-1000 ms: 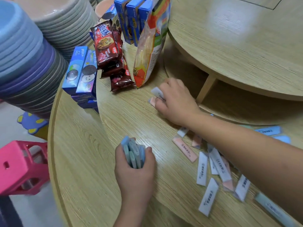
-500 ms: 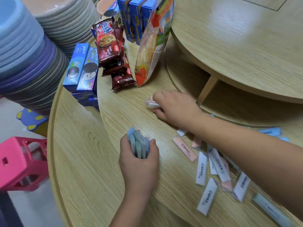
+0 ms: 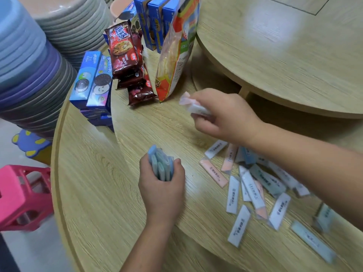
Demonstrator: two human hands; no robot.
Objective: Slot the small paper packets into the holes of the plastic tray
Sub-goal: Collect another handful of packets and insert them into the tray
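My left hand grips a bundle of blue paper packets upright above the round wooden table. My right hand is lifted a little off the table and pinches a few pink and white packets that stick out to the left of its fingers. Several loose packets, white, blue and pink, lie scattered on the table under and to the right of my right forearm. No plastic tray with holes is in view.
Cookie packs, blue biscuit boxes and an orange snack bag stand at the back. Stacks of bowls rise at the left. A raised round tabletop overhangs at the right. A pink stool sits below the table edge.
My right hand picked packets off the table near the snack bag and has lifted them. My left hand with its blue bundle stayed in about the same spot.
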